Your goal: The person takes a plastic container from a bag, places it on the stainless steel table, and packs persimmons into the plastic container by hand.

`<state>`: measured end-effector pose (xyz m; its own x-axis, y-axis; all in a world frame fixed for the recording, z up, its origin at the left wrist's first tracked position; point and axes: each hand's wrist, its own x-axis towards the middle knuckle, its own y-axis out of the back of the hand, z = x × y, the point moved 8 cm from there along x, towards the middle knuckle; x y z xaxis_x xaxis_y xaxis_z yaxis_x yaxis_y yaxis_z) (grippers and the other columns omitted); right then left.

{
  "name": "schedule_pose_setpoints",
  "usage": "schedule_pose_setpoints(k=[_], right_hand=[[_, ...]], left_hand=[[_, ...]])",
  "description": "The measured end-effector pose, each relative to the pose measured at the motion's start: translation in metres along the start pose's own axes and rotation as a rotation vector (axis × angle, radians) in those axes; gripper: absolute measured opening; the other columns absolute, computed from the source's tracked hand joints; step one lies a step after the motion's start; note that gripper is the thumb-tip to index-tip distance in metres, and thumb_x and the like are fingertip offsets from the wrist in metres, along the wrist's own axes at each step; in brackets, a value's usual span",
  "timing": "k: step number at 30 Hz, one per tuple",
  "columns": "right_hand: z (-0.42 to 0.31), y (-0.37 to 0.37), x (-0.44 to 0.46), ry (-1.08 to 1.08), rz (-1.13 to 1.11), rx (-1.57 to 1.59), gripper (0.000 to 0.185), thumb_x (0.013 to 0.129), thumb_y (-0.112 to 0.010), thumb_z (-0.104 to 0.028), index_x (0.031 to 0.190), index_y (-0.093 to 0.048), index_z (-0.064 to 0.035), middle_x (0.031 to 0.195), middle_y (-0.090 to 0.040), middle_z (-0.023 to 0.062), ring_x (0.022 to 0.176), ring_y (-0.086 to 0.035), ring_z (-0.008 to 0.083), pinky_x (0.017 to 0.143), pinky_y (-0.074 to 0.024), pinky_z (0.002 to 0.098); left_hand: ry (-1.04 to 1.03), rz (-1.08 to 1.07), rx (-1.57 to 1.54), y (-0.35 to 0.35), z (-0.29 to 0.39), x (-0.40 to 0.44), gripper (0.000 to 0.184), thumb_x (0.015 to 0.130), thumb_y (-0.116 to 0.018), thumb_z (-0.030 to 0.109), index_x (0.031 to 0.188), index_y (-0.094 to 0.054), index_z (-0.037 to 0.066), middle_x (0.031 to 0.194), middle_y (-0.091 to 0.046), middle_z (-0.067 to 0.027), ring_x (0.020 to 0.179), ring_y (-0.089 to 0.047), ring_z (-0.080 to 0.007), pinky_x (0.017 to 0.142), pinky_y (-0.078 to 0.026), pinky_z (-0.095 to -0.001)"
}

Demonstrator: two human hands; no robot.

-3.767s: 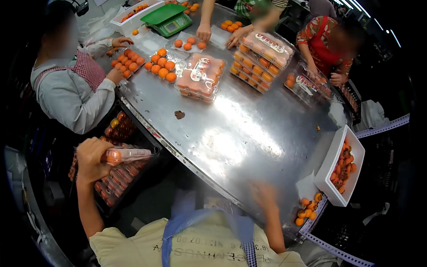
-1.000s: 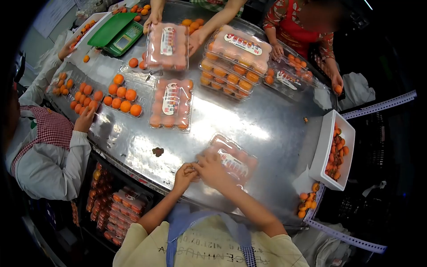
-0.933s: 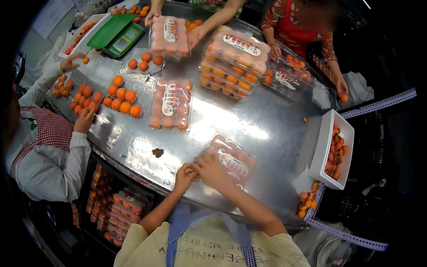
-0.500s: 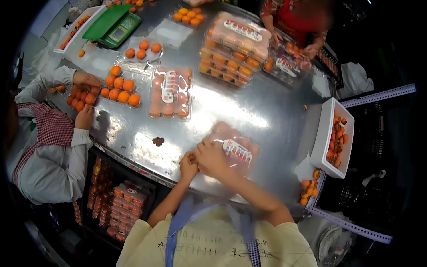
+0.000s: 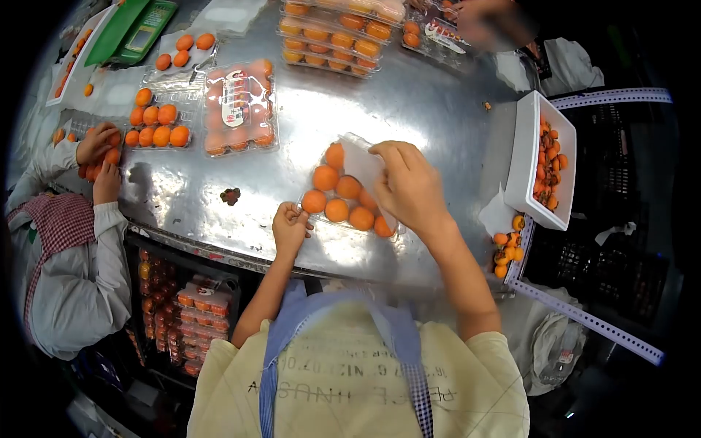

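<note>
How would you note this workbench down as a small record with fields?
Left hand: at the near left corner of an open clear pack; grip unclear
Right hand: pinching a white sheet that partly covers the pack's orange fruit
Beyond, to the left: a closed, labelled pack
Right side: a white box holding smaller fruit

The tray is glossy plastic, the table metal.

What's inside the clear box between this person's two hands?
Several orange fruits show. A whitish sheet at the right hand hides part of the inside; what lies beneath it can't be seen.
</note>
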<state>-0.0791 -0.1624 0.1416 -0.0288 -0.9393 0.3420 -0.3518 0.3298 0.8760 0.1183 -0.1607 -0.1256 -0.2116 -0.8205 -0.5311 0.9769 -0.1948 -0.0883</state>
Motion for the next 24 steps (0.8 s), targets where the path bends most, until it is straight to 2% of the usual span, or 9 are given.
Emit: schedule_pose_setpoints(k=[3, 6, 7, 9, 13, 16, 18, 23, 24], right_hand=[[-0.012, -0.021, -0.002, 0.077, -0.061, 0.067, 0.03, 0.068, -0.064, -0.009, 0.098, -0.059, -0.007, 0.097, -0.059, 0.0068, 0.09, -0.06, 0.0226, 0.061, -0.0532, 0.0342], [-0.026, -0.046, -0.008, 0.099, -0.112, 0.042, 0.029, 0.07, -0.063, -0.012, 0.098, -0.059, -0.0069, 0.094, -0.059, 0.0066, 0.09, -0.06, 0.0229, 0.06, -0.0539, 0.0348], [-0.026, -0.048, -0.008, 0.066, -0.077, 0.079, 0.026, 0.066, -0.065, -0.011, 0.091, -0.062, -0.0098, 0.093, -0.062, 0.006, 0.085, -0.061, 0.0235, 0.063, -0.0507, 0.0359], [-0.029, -0.055, -0.011, 0.079, -0.076, 0.053, 0.027, 0.066, -0.066, -0.012, 0.093, -0.063, -0.0101, 0.093, -0.062, 0.0062, 0.084, -0.061, 0.0238, 0.064, -0.051, 0.0356], [-0.032, -0.054, -0.019, 0.034, -0.093, 0.136, 0.027, 0.071, -0.068, -0.017, 0.096, -0.064, -0.0095, 0.094, -0.062, 0.0079, 0.085, -0.062, 0.0253, 0.066, -0.0518, 0.0333], [0.006, -0.031, -0.048, -0.154, -0.024, 0.346, 0.026, 0.076, -0.067, -0.019, 0.099, -0.064, -0.0065, 0.098, -0.063, 0.0101, 0.084, -0.063, 0.0249, 0.068, -0.0521, 0.0302], [0.068, -0.036, -0.096, -0.582, -0.007, 0.531, 0.023, 0.081, -0.066, -0.017, 0.1, -0.063, -0.0039, 0.096, -0.066, 0.0105, 0.083, -0.065, 0.0233, 0.067, -0.0519, 0.0293], [0.105, -0.074, -0.213, -0.744, -0.64, 0.456, 0.02, 0.083, -0.064, -0.017, 0.095, -0.063, -0.0009, 0.083, -0.068, 0.0114, 0.071, -0.066, 0.0204, 0.063, -0.0514, 0.0296], [0.105, -0.079, -0.222, -0.857, -0.553, 0.606, 0.02, 0.084, -0.063, -0.017, 0.094, -0.062, 0.0, 0.081, -0.067, 0.0108, 0.07, -0.065, 0.0185, 0.063, -0.0511, 0.029]], left_hand=[[0.043, -0.017, 0.027, 0.005, -0.002, -0.009, 0.025, 0.08, -0.064, 0.001, 0.098, -0.047, 0.005, 0.076, -0.056, -0.0051, 0.061, -0.059, -0.0123, 0.047, -0.046, -0.0227], [-0.736, 0.3, 0.773, -0.008, 0.1, -0.055, 0.039, 0.077, -0.069, 0.003, 0.11, -0.047, 0.002, 0.086, -0.055, -0.0072, 0.064, -0.059, -0.0147, 0.052, -0.046, -0.0238], [-0.294, 0.033, 0.515, -0.019, 0.082, -0.05, 0.054, 0.075, -0.073, 0.007, 0.12, -0.045, 0.0, 0.101, -0.055, -0.0104, 0.08, -0.06, -0.0172, 0.062, -0.047, -0.0247], [-0.135, -0.39, 0.529, -0.073, 0.08, -0.059, 0.049, 0.074, -0.074, 0.011, 0.115, -0.05, 0.001, 0.109, -0.059, -0.0153, 0.087, -0.061, -0.0177, 0.064, -0.047, -0.0326], [-0.664, -0.391, 0.321, -0.124, 0.057, -0.044, 0.047, 0.075, -0.074, 0.012, 0.115, -0.053, -0.002, 0.096, -0.066, -0.0131, 0.08, -0.065, -0.0195, 0.066, -0.05, -0.0329], [-0.355, -0.437, 0.096, -0.132, 0.038, -0.031, 0.038, 0.08, -0.069, 0.008, 0.112, -0.054, -0.006, 0.091, -0.066, -0.012, 0.083, -0.065, -0.0203, 0.069, -0.054, -0.0314], [0.044, -0.481, -0.182, -0.136, 0.039, -0.038, 0.03, 0.083, -0.065, 0.004, 0.108, -0.056, -0.009, 0.095, -0.065, -0.0134, 0.087, -0.065, -0.0209, 0.071, -0.056, -0.0309], [0.027, -0.453, -0.158, -0.138, 0.041, -0.046, 0.029, 0.09, -0.06, 0.01, 0.106, -0.056, -0.014, 0.098, -0.064, -0.0201, 0.086, -0.067, -0.0262, 0.077, -0.058, -0.0333], [0.029, -0.46, -0.143, -0.139, 0.043, -0.046, 0.029, 0.09, -0.06, 0.01, 0.106, -0.055, -0.014, 0.098, -0.064, -0.0205, 0.086, -0.067, -0.0267, 0.077, -0.058, -0.0337]])
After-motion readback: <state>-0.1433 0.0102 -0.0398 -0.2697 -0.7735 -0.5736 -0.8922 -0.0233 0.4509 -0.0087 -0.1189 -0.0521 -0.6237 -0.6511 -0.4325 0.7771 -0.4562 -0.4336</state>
